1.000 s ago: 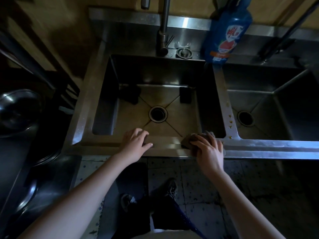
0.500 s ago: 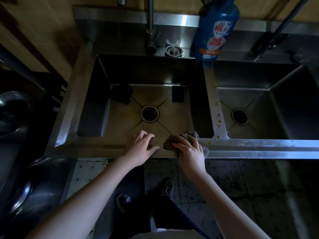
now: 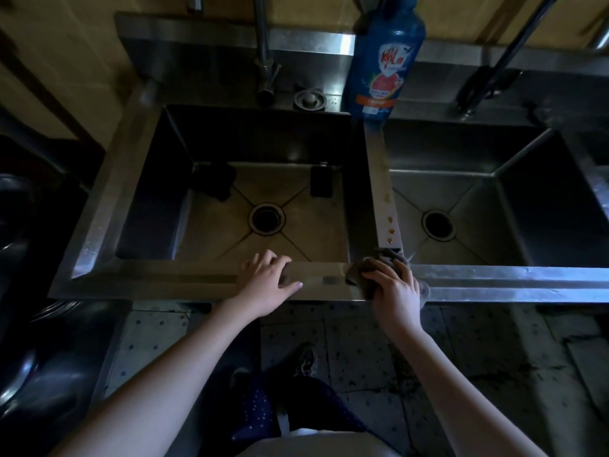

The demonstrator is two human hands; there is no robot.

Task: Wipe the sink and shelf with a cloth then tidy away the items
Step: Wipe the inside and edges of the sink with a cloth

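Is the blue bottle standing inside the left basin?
No, the blue bottle stands upright on the back ledge behind the divider, outside the left basin.

Spotted floor tiles (image 3: 359, 341) below — dark round pots (image 3: 29, 374) (stacked) at left.

A steel double sink (image 3: 184, 282) fills the view, with a blue bottle (image 3: 384, 61) standing on the far ledge between the two basins. The left hand (image 3: 268, 277) lies flat on the near rim. Just to its right, the right hand (image 3: 393, 288) presses a brownish cloth (image 3: 369, 267) onto the rim where the divider meets it.
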